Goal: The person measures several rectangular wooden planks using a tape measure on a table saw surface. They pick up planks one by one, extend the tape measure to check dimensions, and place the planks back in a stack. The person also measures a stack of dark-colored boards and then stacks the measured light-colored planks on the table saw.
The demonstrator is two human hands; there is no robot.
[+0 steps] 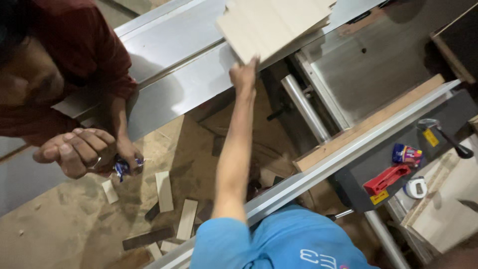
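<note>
The left hand (243, 75) reaches far out at arm's length and pinches the near corner of a stack of pale boards (273, 25), fingers closed on its edge, apparently to steady it. The stack lies far off on the grey saw table (174, 60), overhanging the table's edge. The right hand is out of view. On the left, a co-worker's hands (79, 149) are curled round a small blue wrapper (122, 167), above offcuts (164, 192) scattered on the dusty floor. A red push block (387, 178) and a tape measure (416, 188) lie on the right.
</note>
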